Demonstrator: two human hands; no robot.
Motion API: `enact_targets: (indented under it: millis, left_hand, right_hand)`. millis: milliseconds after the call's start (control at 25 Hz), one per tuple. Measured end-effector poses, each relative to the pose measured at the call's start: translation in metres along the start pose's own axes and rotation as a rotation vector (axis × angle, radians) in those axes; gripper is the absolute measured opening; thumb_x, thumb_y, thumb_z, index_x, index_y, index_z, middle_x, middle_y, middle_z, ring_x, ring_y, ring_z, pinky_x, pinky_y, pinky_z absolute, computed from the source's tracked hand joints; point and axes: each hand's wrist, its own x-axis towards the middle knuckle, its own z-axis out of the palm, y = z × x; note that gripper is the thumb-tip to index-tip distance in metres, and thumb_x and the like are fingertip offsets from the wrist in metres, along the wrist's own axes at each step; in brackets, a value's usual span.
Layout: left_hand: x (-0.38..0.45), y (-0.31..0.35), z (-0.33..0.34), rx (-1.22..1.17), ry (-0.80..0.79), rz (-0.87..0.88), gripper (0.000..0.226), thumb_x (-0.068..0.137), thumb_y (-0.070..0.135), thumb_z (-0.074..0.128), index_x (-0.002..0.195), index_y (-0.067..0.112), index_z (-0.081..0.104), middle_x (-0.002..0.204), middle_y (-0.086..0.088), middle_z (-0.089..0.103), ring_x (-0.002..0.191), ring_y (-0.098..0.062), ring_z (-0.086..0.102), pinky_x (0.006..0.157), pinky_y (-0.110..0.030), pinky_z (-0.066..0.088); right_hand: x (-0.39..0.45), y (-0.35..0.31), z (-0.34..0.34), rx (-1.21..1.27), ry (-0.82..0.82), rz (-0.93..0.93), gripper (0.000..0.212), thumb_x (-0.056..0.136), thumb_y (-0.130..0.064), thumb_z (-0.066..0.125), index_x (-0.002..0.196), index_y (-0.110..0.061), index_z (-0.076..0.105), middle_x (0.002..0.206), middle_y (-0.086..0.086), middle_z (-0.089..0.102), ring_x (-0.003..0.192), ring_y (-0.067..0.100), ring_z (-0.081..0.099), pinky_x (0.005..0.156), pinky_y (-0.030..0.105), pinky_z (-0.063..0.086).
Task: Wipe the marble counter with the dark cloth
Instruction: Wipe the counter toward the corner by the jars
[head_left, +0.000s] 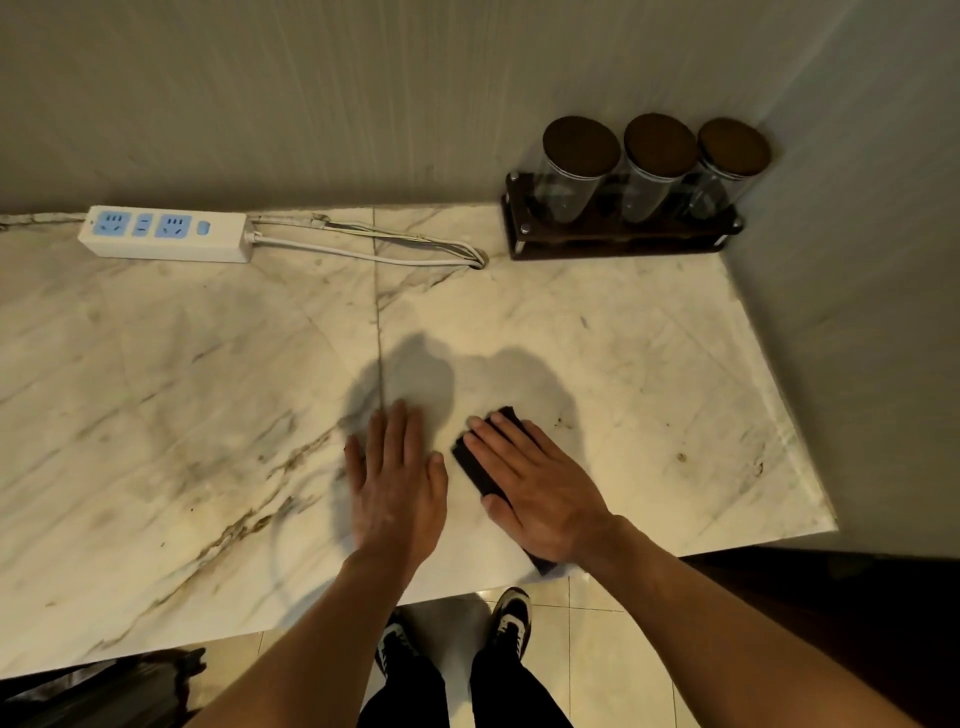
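Note:
The marble counter (208, 395) is pale with brown veins and fills most of the head view. A folded dark cloth (475, 465) lies flat on it near the front edge. My right hand (535, 488) presses down on the cloth with fingers spread, covering most of it; dark corners show past the fingertips and under the wrist. My left hand (397, 483) rests flat on the bare marble just left of the cloth, fingers apart, holding nothing.
A white power strip (166, 234) with its cord (374, 247) lies along the back wall at left. A dark rack with three lidded glass jars (623, 208) stands in the back right corner. Walls close the back and right sides.

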Motion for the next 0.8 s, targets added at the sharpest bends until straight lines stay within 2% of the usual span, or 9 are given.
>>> enact_targets:
  millis: [120, 200, 480, 680, 800]
  left_hand:
    - [0.000, 0.000, 0.005, 0.063, -0.005, -0.001, 0.063, 0.095, 0.045, 0.012, 0.151, 0.016, 0.007, 0.160, -0.004, 0.001, 0.144, -0.018, -0.013, 0.117, -0.046, -0.009]
    - [0.000, 0.000, 0.006, 0.087, -0.003, -0.004, 0.064, 0.094, 0.046, 0.010, 0.150, 0.016, 0.006, 0.159, -0.004, 0.000, 0.144, -0.019, -0.012, 0.117, -0.047, -0.007]
    - [0.001, 0.001, 0.009, 0.101, -0.012, -0.034, 0.063, 0.094, 0.046, 0.022, 0.148, 0.015, 0.013, 0.158, -0.005, 0.010, 0.145, -0.022, 0.003, 0.117, -0.049, 0.003]
    - [0.003, 0.001, 0.008, 0.090, 0.007, -0.013, 0.062, 0.091, 0.041, 0.035, 0.145, 0.012, 0.032, 0.154, -0.009, 0.028, 0.143, -0.024, 0.016, 0.115, -0.051, 0.009]
    - [0.003, 0.000, 0.008, 0.097, 0.008, -0.006, 0.062, 0.089, 0.039, 0.038, 0.143, 0.010, 0.036, 0.152, -0.010, 0.033, 0.142, -0.023, 0.017, 0.115, -0.053, 0.012]
  right_hand:
    - [0.017, 0.013, -0.005, -0.006, -0.006, 0.014, 0.064, 0.098, -0.042, 0.027, 0.153, -0.018, 0.007, 0.162, -0.001, 0.003, 0.148, 0.017, -0.004, 0.120, 0.041, 0.008]
    - [0.027, 0.019, -0.008, 0.002, 0.017, 0.015, 0.063, 0.098, -0.041, 0.030, 0.153, -0.016, 0.011, 0.162, 0.001, 0.008, 0.149, 0.019, 0.000, 0.120, 0.041, 0.010]
    - [0.068, 0.043, -0.020, -0.010, 0.049, 0.062, 0.065, 0.096, -0.040, 0.034, 0.153, -0.016, 0.013, 0.161, 0.001, 0.011, 0.148, 0.018, 0.004, 0.120, 0.039, 0.009]
    - [0.099, 0.055, -0.023, 0.037, 0.072, 0.169, 0.066, 0.095, -0.040, 0.035, 0.153, -0.016, 0.014, 0.162, 0.001, 0.011, 0.148, 0.018, 0.006, 0.120, 0.042, 0.011]
    - [0.120, 0.065, -0.024, 0.058, 0.089, 0.254, 0.066, 0.096, -0.041, 0.031, 0.153, -0.017, 0.009, 0.162, 0.001, 0.008, 0.148, 0.017, 0.002, 0.120, 0.041, 0.006]
